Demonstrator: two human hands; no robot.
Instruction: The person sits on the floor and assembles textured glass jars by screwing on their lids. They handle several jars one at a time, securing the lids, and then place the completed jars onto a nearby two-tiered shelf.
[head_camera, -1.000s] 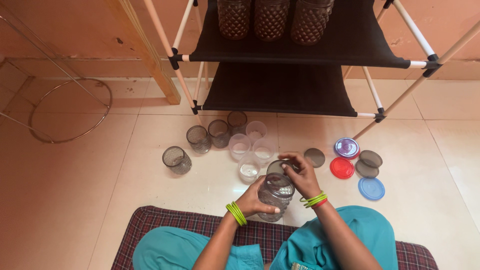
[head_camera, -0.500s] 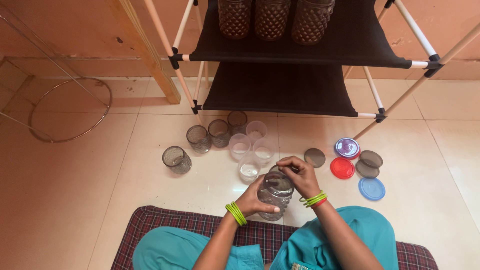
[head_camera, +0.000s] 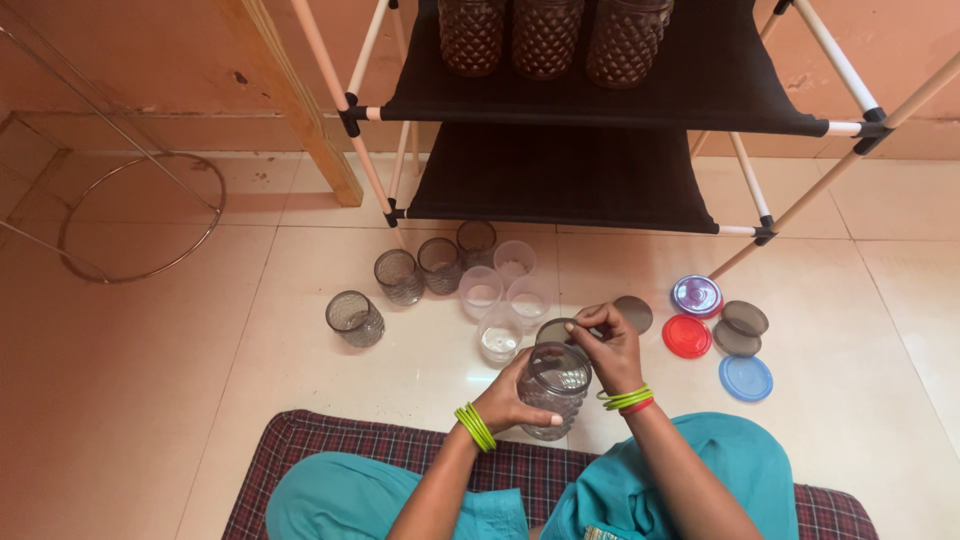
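My left hand (head_camera: 512, 395) grips the side of a clear textured plastic jar (head_camera: 553, 391) held upright over the floor in front of my knees. My right hand (head_camera: 607, 343) is above the jar's mouth, its fingers pinched on a round grey lid (head_camera: 554, 331) tilted at the rim. Green bangles sit on both wrists. Several open jars, grey (head_camera: 355, 318) and clear (head_camera: 499, 336), stand on the tiled floor just beyond the held jar.
Loose lids lie to the right: grey (head_camera: 633, 313), purple (head_camera: 697, 295), red (head_camera: 687, 336), blue (head_camera: 746, 378). A black fabric shelf rack (head_camera: 560, 180) with three brown jars (head_camera: 545, 38) stands ahead. A wire ring stand (head_camera: 140, 215) is at left. A checked mat (head_camera: 330, 450) lies under me.
The right hand has shifted slightly over the jar's mouth with the lid; the left hand has kept its hold on the jar.
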